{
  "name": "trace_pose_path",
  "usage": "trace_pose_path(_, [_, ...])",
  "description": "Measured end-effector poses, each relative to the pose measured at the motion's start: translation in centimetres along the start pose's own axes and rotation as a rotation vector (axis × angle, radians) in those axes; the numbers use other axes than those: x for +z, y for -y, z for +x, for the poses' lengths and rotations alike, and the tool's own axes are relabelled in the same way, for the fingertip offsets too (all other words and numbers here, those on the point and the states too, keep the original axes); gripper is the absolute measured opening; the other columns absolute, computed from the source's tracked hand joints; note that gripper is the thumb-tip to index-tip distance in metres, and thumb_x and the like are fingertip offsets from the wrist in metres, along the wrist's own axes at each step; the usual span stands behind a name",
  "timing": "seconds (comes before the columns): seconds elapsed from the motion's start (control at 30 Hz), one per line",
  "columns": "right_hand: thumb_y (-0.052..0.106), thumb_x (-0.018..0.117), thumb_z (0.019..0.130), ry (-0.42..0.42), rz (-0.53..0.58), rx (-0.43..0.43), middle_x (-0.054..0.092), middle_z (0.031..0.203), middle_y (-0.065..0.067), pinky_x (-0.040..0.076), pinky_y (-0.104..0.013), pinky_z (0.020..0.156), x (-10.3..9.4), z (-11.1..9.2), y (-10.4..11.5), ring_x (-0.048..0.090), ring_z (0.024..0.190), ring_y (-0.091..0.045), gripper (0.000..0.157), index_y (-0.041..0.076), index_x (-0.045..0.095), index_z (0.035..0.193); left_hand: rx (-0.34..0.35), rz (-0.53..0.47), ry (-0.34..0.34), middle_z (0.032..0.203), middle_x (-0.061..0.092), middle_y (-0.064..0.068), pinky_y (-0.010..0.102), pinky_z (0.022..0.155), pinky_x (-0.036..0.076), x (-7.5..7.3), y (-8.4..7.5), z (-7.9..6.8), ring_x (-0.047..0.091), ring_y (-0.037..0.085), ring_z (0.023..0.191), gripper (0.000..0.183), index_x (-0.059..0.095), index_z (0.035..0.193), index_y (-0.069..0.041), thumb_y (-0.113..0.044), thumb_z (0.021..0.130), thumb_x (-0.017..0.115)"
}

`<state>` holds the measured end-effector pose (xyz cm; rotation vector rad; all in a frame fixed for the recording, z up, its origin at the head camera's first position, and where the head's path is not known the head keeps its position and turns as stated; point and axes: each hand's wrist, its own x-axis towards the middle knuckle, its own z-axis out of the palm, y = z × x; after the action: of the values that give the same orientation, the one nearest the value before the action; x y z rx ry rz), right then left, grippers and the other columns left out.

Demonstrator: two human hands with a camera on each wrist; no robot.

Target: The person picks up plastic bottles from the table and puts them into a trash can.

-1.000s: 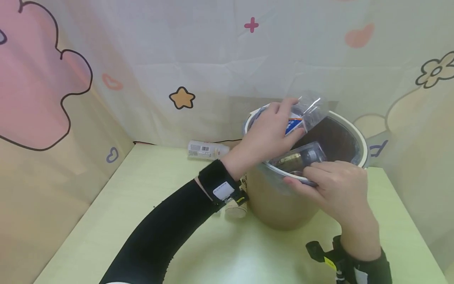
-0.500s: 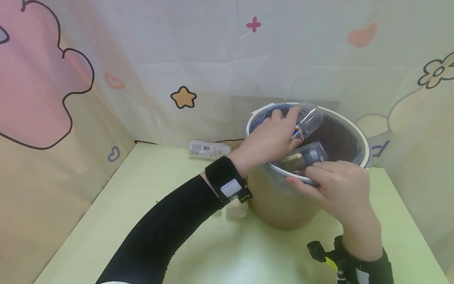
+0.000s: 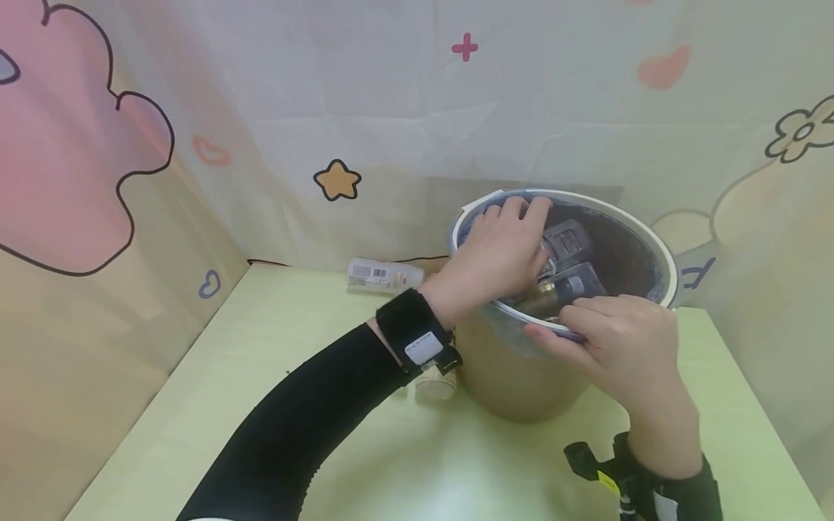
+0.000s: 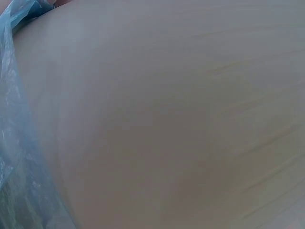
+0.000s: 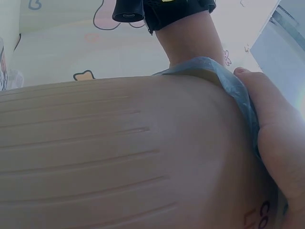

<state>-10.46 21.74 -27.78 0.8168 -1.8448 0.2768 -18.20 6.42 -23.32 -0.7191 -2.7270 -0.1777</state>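
A beige trash bin (image 3: 521,383) with a white rim stands on the table, lined with a bluish plastic bag (image 5: 238,93). My right hand (image 3: 625,344) grips the near rim, its thumb outside over the bag. Over the bin's left part reaches my left hand (image 3: 504,250), fingers loosely bent and nothing visible in its grasp; its palm side is hidden. Just beyond its thumb, inside the bin, lies a clear plastic package (image 3: 568,242). Nearer the front, another clear package (image 3: 576,284) with something gold-coloured beside it rests in the bin.
Left of the bin, a white bottle (image 3: 384,275) lies on its side by the back wall. A pale round container (image 3: 435,387) sits against the bin's lower left, partly covered by the left wrist camera. A printed cloth (image 3: 391,108) hangs behind the table.
The clear package has left my left hand and dropped into the bin. My left hand stays over the opening, slightly lower and farther right than a second ago. The right hand keeps its hold.
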Motion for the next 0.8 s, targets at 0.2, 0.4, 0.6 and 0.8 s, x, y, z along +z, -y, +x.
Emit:
trace_pose_path(0.2, [0.058,0.053,0.082,0.002,-0.005,-0.001,0.019,0.048,0.014,0.006,-0.022,0.043,-0.01,-0.05,-0.03,0.013,0.042,-0.003,0.057,0.021,0.026,0.048,0.014,-0.039,-0.005,0.107,0.047,0.001,0.029,0.080,0.040,-0.02,0.16,-0.05,0.047,0.016,0.092,0.043,0.039,0.119,-0.015,-0.042,0.088,0.051])
trace_pose_path(0.4, [0.058,0.053,0.082,-0.003,-0.006,-0.001,0.019,0.047,0.014,0.005,-0.022,0.043,-0.02,-0.03,-0.01,0.013,0.042,-0.003,0.058,0.021,0.026,0.048,0.014,-0.054,0.008,0.096,0.044,-0.001,0.028,0.074,0.038,-0.04,0.16,-0.11,0.043,0.014,0.084,0.036,0.040,0.113,-0.015,-0.039,0.088,0.049])
trace_pose_path(0.6, [0.058,0.053,0.082,-0.009,0.000,-0.005,0.020,0.047,0.014,0.006,-0.022,0.043,0.03,0.00,0.00,0.014,0.042,-0.003,0.057,0.021,0.026,0.048,-0.002,-0.086,-0.010,0.094,0.045,-0.002,0.028,0.073,0.039,-0.12,0.23,-0.25,0.044,0.014,0.084,0.033,0.043,0.113,-0.015,-0.037,0.089,0.046])
trace_pose_path(0.8, [0.057,0.054,0.082,-0.019,-0.001,-0.007,0.019,0.047,0.014,0.006,-0.022,0.043,0.05,-0.03,-0.06,0.014,0.041,-0.004,0.057,0.021,0.026,0.048,-0.009,-0.163,-0.080,0.097,0.048,-0.004,0.023,0.074,0.039,-0.20,0.30,-0.42,0.047,0.010,0.086,0.031,0.048,0.110,-0.017,-0.038,0.087,0.048])
